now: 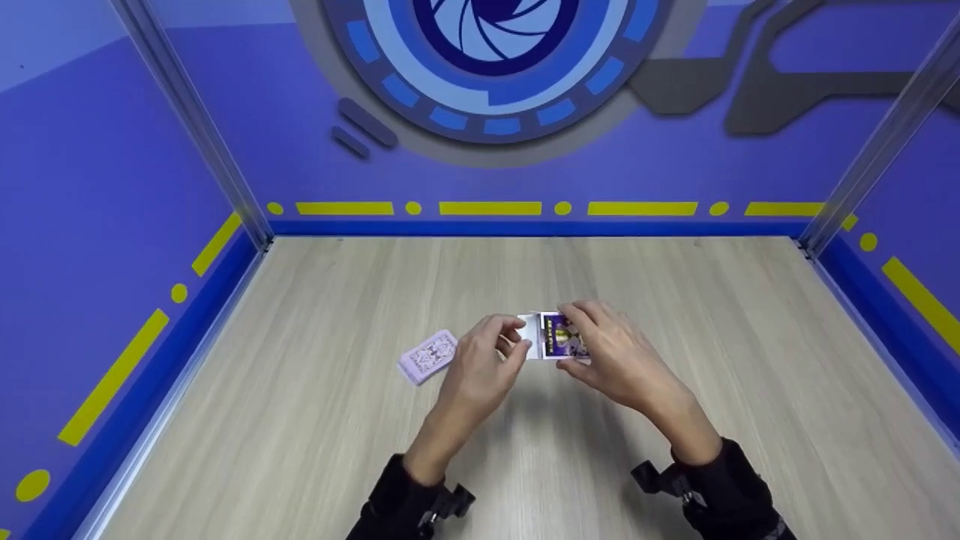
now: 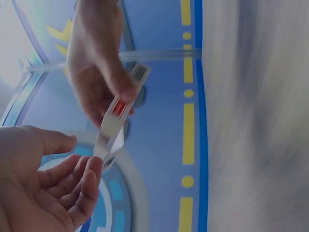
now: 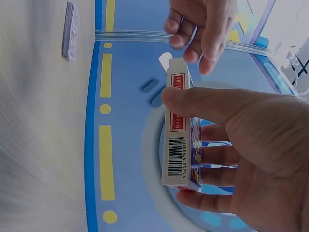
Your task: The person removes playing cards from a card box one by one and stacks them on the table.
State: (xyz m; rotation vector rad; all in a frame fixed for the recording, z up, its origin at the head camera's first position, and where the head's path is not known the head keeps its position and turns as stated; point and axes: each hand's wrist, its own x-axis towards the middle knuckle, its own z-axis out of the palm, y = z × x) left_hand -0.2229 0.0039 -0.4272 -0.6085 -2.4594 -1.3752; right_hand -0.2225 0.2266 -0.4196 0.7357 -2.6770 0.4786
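A small playing-card box (image 1: 555, 337), white-edged with a dark printed face, is held above the table by my right hand (image 1: 621, 352). In the right wrist view, the thumb presses the box's narrow side by a red label, above a barcode, and the fingers lie along the other side. The box's end faces left with its white flaps (image 3: 165, 60) folded out. Close to those flaps is my left hand (image 1: 481, 364), its fingers loosely bent and its thumb apart from them. Whether a left fingertip touches a flap I cannot tell.
A stack of pale pink patterned cards (image 1: 426, 358) lies on the wooden table (image 1: 315, 420), left of and partly behind the left hand. Blue panels (image 1: 480, 184) with yellow marks stand at the back and both sides, joined by metal posts (image 1: 202, 127).
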